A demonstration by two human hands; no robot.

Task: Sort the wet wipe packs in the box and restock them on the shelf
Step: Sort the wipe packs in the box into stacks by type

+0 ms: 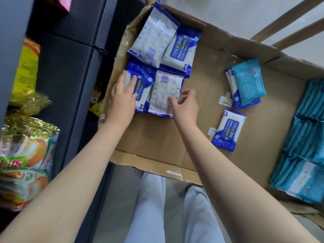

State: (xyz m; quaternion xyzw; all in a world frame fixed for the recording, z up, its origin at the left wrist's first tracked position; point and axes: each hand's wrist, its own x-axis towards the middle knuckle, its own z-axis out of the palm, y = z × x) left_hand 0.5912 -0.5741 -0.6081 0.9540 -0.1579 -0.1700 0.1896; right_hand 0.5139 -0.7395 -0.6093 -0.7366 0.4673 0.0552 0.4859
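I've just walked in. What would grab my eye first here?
Two bare arms reach into a cardboard box. The left hand lies flat on one of the blue-and-white alcohol wipe packs clustered at the box's far left, and the right hand is at the pack beside it. Teal packs line the box's right side.

Floor [228, 13] up top is pale, whitish-grey, smooth finish w/ a faint seam line, looks like big tiles; closer in it goes a duller grey. Light's soft and even, no hard shadows, can't tell the source tbh. 2 tan wooden bars [280, 21] cut diagonally across the top right corner, some furniture prob, can't say what. Left side is a dark blue-grey shelf [70, 58], matte panels. On it: crinkly gold/green/orange snack bags [26, 155] low down, a yellow pack [26, 71] above them, and a pink corner of smth [63, 2] at the very top edge.
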